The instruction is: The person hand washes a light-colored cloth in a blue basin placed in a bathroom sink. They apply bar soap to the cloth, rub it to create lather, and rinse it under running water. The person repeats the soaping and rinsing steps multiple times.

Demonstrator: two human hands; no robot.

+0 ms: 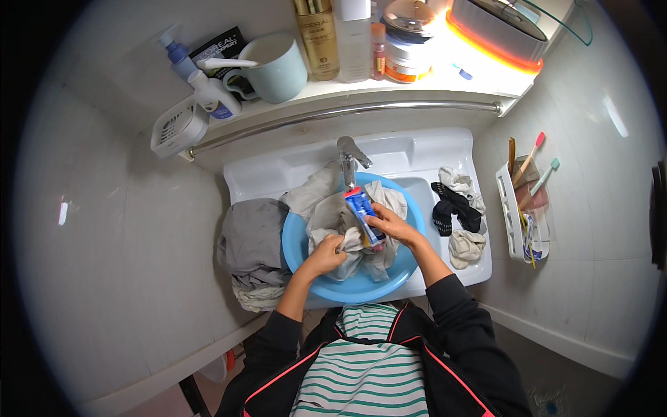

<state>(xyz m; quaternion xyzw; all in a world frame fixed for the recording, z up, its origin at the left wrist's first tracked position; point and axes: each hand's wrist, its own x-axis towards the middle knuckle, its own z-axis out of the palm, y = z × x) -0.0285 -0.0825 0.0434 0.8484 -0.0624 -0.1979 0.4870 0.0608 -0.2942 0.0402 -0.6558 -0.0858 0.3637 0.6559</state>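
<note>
A light-blue plastic basin [295, 245] sits in the white washbasin and holds several pale garments [383, 200]. My left hand [326, 255] grips a bunched part of the off-white cloth [350, 238] over the basin's middle. Between the fingers of my right hand [391, 224] is a blue plastic packet [359, 206] with a red end and printed writing. Its lower end lies close above the cloth, where a bit of yellow and pink shows; I cannot tell what that is. Just behind the packet stands the chrome faucet [347, 161].
Grey folded clothes [255, 237] lie left on the washbasin [443, 148]. Black socks [454, 208] and white socks [465, 247] lie right. Above are a metal towel bar [344, 111] and a shelf with a mug [279, 70] and bottles. A toothbrush rack [508, 219] hangs on the right wall.
</note>
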